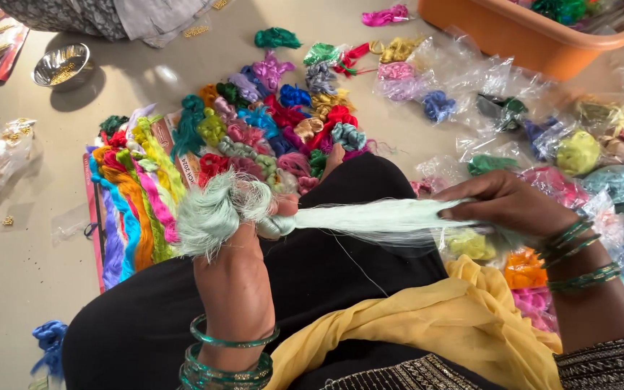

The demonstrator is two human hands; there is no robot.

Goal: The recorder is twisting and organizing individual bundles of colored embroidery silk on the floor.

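Step now: the two hands pull a pale green thread bundle [355, 217] straight over the lap.
Left hand [236, 271]: it is closed tight on the fluffy, looped end of the pale green thread bundle.
Right hand [503, 202]: its fingers [464, 213] are pinched on the other end, flat and close together.
Where the thread is: it runs between both hands, touching both, above the black cloth [326, 274] on the lap.
Next move, my guess: it looks like the strand needs to stay tight, so both hands must hold firm and not let the thin threads slip or tangle.
Nearby on the floor [9, 289]: a big pile of thread knots [269, 123] in many colours lies just past the hands.
Right side: clear plastic bags [543, 144] with more thread lie near the right hand.
Far off: an orange tub [529, 36] and a small metal bowl [61, 66].
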